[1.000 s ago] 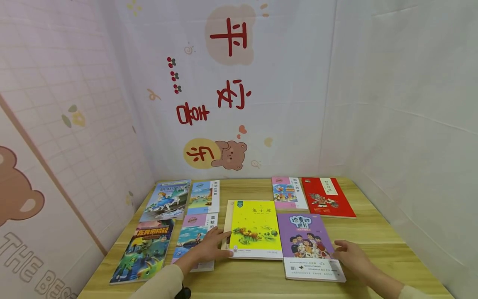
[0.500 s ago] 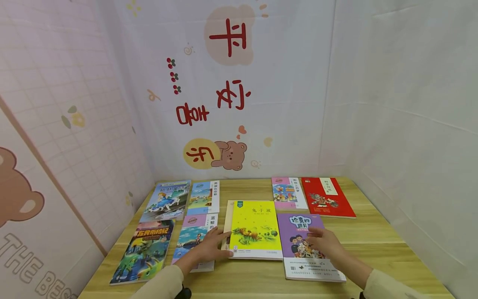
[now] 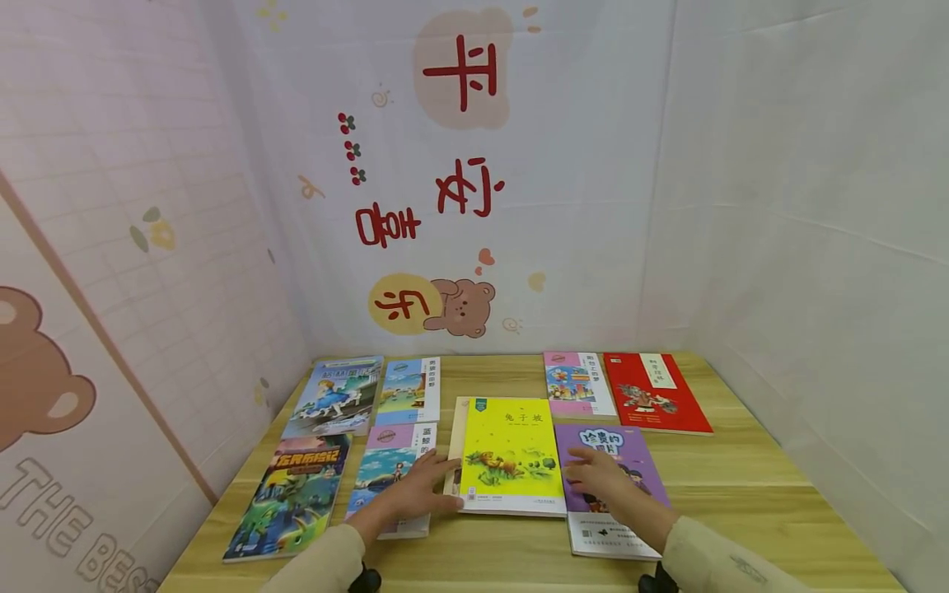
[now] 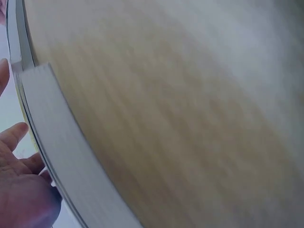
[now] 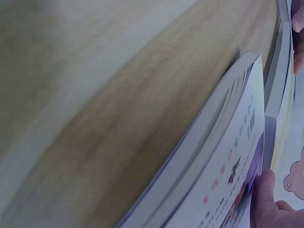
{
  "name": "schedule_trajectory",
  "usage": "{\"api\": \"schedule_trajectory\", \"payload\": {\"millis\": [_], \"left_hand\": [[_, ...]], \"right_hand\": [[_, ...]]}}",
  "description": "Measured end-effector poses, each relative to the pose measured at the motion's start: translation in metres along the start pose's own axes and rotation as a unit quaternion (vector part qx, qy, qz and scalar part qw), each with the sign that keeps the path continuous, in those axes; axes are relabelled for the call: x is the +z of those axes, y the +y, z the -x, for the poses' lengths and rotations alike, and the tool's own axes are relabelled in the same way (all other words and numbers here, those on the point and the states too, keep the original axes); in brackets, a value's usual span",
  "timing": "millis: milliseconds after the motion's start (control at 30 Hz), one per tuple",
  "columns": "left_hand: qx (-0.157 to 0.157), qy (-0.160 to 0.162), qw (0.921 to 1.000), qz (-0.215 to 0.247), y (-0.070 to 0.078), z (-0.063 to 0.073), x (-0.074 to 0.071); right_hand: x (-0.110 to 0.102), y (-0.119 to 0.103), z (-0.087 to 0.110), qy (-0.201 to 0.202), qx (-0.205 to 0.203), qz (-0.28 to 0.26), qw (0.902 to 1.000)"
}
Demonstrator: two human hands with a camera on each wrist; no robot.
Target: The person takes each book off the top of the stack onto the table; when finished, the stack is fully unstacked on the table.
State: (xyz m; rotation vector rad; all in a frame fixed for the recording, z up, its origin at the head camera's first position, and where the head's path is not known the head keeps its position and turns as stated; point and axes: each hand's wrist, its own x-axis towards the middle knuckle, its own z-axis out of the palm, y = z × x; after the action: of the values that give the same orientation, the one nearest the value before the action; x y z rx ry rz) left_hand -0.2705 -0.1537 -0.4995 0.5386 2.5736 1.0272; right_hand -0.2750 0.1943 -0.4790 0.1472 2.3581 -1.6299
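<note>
In the head view, a yellow book (image 3: 511,461) lies on a beige book (image 3: 454,469), whose left strip shows. My left hand (image 3: 418,487) rests over a blue-and-pink book (image 3: 381,473), its fingers and thumb at the left side of the yellow and beige pair. My right hand (image 3: 604,486) is above a purple book (image 3: 648,465) and hides part of its cover. Its fingertips come near the yellow book's right edge. In the right wrist view, the thumb (image 5: 265,190) is beside the purple book's edge; whether it touches the yellow book I cannot tell.
On the wooden table (image 3: 489,560), a dark green book (image 3: 289,494), an Alice-like blue book (image 3: 337,399) and a light blue book (image 3: 404,391) lie left. A pink book (image 3: 571,383) and a red book (image 3: 648,395) lie back right. White cloth walls (image 3: 578,165) surround it.
My right hand has moved left from the purple book's right edge, across its cover, to near the yellow book. The left hand has stayed at the yellow book's left side.
</note>
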Motion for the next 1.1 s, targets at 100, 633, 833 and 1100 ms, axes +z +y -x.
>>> {"api": "schedule_trajectory", "payload": {"millis": [100, 633, 833, 1100], "left_hand": [[0.012, -0.006, 0.9999, 0.007, 0.005, 0.005, -0.004], [-0.004, -0.002, 1.0, -0.006, 0.008, 0.006, -0.003], [-0.007, -0.006, 0.9999, -0.013, 0.009, 0.006, -0.003], [0.005, -0.006, 0.9998, -0.021, 0.006, 0.006, -0.004]], "right_hand": [[0.005, -0.002, -0.004, 0.001, 0.002, 0.01, 0.9999], [0.017, -0.009, -0.011, 0.018, 0.015, 0.032, 0.9992], [0.021, -0.014, -0.013, 0.001, 0.01, 0.015, 0.9998], [0.024, -0.015, -0.012, 0.001, 0.006, 0.024, 0.9997]]}}
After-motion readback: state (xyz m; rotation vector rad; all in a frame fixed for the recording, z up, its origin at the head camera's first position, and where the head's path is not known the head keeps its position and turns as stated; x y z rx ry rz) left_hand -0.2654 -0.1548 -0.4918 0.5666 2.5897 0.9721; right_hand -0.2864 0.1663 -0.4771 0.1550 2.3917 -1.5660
